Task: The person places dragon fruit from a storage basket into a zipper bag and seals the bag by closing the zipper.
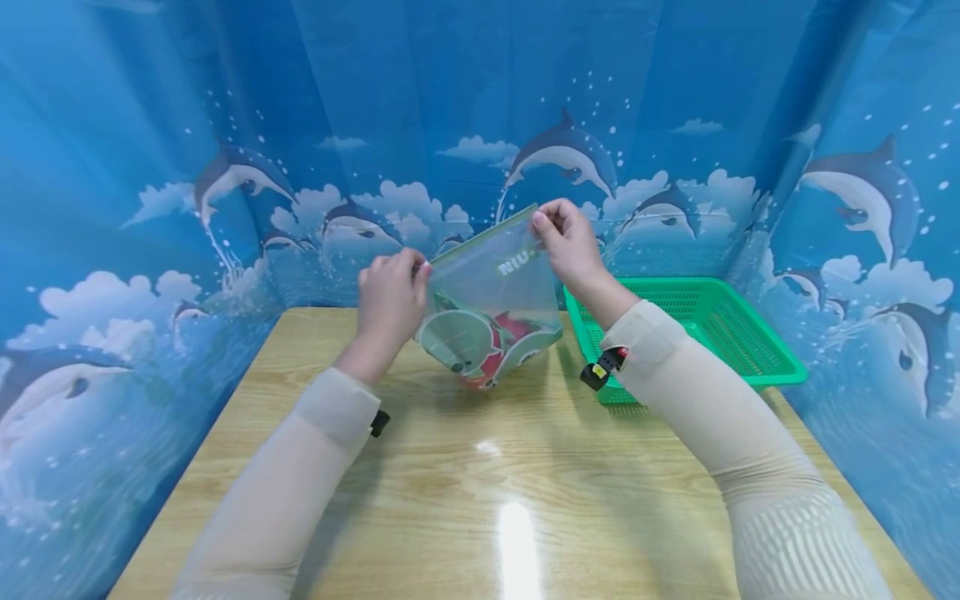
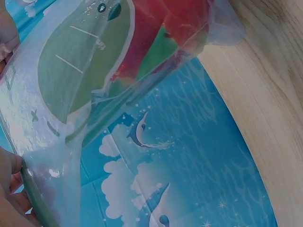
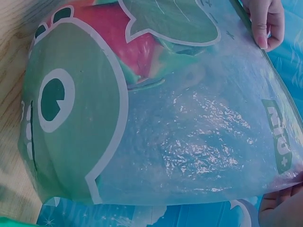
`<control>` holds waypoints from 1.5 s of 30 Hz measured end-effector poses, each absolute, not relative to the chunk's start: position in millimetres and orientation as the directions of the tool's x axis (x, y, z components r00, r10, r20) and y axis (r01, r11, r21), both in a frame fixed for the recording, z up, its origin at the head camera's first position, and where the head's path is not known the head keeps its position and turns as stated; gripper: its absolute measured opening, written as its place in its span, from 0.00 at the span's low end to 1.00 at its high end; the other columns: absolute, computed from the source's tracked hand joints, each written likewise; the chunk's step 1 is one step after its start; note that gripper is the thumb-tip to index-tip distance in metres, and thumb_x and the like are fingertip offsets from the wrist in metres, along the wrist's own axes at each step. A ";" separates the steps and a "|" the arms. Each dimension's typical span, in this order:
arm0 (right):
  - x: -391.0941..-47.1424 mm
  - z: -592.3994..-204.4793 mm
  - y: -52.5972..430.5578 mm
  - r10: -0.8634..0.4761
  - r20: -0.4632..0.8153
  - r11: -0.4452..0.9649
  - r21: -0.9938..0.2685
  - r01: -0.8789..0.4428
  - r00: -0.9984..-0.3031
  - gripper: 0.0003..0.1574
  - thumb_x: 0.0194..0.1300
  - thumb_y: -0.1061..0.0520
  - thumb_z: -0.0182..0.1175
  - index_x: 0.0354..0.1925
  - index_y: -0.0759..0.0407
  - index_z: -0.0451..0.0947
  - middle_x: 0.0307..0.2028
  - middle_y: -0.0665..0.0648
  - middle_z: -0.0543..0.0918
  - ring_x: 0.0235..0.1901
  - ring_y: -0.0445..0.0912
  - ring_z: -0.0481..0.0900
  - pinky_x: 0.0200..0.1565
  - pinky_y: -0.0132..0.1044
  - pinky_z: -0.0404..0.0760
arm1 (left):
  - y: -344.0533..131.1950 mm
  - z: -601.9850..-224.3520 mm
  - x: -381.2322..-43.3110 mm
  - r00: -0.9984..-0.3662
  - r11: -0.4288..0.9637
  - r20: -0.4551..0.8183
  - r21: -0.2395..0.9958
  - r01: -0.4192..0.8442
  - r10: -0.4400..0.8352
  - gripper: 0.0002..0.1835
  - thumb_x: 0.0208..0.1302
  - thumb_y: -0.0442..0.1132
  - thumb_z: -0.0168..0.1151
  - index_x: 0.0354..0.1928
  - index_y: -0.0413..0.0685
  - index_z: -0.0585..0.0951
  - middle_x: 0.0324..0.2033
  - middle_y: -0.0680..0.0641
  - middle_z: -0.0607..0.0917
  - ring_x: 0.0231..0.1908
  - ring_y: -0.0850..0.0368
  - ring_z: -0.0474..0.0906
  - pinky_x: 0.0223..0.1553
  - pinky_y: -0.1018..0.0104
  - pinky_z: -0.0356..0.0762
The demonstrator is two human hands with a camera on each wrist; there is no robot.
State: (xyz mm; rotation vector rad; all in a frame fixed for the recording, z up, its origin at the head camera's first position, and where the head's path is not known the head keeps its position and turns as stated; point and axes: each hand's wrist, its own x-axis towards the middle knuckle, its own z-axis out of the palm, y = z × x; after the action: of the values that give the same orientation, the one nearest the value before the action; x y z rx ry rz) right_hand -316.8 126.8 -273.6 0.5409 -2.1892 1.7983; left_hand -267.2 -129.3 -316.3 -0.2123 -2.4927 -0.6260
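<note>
A translucent zip bag (image 1: 487, 308) with green and white cartoon prints hangs tilted above the table, its bottom low over the wood. Through its film show red and green contents (image 3: 142, 52), whose kind I cannot tell. My left hand (image 1: 392, 296) pinches the left end of the bag's green top edge. Higher up, at the other end of that edge, my right hand (image 1: 572, 242) pinches it between thumb and fingers. The top edge looks closed along its length.
A green plastic basket (image 1: 783, 367) with perforated walls stands at the table's right back, close beside the right forearm. The wooden table (image 1: 450, 500) reaches a blue dolphin-print curtain (image 1: 420, 100) behind and at both sides.
</note>
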 end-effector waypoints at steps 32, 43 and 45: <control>-319.3 -274.7 138.6 -0.098 0.393 0.163 -0.900 -0.405 -0.914 0.12 0.77 0.49 0.50 0.46 0.56 0.71 0.42 0.55 0.78 0.45 0.47 0.75 0.50 0.41 0.76 | -157.0 -330.6 -265.9 -0.847 0.880 0.531 0.421 0.221 -0.041 0.15 0.78 0.48 0.50 0.51 0.45 0.78 0.44 0.44 0.85 0.49 0.42 0.74 0.55 0.44 0.66; -319.7 -275.3 142.3 -0.086 0.380 0.165 -0.906 -0.389 -0.921 0.13 0.77 0.49 0.49 0.47 0.56 0.71 0.43 0.54 0.78 0.45 0.46 0.75 0.52 0.42 0.76 | -163.3 -336.6 -267.5 -0.847 0.872 0.528 0.439 0.214 -0.059 0.15 0.77 0.47 0.52 0.51 0.44 0.78 0.43 0.44 0.85 0.49 0.42 0.75 0.55 0.44 0.66; -320.4 -276.0 143.0 -0.083 0.384 0.161 -0.906 -0.393 -0.920 0.12 0.77 0.49 0.49 0.47 0.56 0.71 0.42 0.54 0.78 0.45 0.46 0.75 0.52 0.42 0.76 | -164.0 -337.4 -267.9 -0.848 0.870 0.527 0.444 0.215 -0.060 0.15 0.77 0.47 0.52 0.51 0.44 0.78 0.43 0.44 0.85 0.49 0.42 0.75 0.55 0.45 0.65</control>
State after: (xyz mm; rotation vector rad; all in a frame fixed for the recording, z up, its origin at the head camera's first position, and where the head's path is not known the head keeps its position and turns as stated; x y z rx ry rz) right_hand -320.4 143.0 -276.0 0.4616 -2.1929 1.8322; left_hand -267.9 -164.0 -337.4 -0.1124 -2.4966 -0.6763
